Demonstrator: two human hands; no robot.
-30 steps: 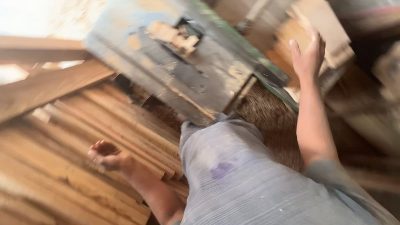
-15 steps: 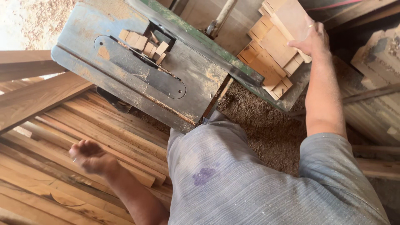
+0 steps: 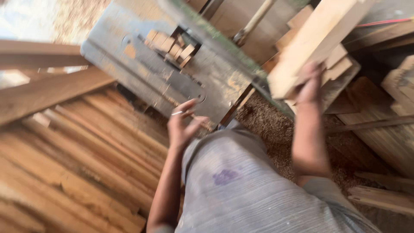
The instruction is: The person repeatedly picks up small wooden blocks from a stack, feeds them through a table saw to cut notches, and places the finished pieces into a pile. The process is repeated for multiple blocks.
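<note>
Item: long pale sawn wooden plank point(image 3: 317, 41), upper right of frame, long axis slanting from upper right down to lower left. We see the right hand point(image 3: 309, 84) grasping its lower end; left hand point(image 3: 183, 125), centre frame, spread and empty.

right hand point(image 3: 311, 84) lifts wooden board point(image 3: 317, 41) beside saw table point(image 3: 172, 64).
</note>
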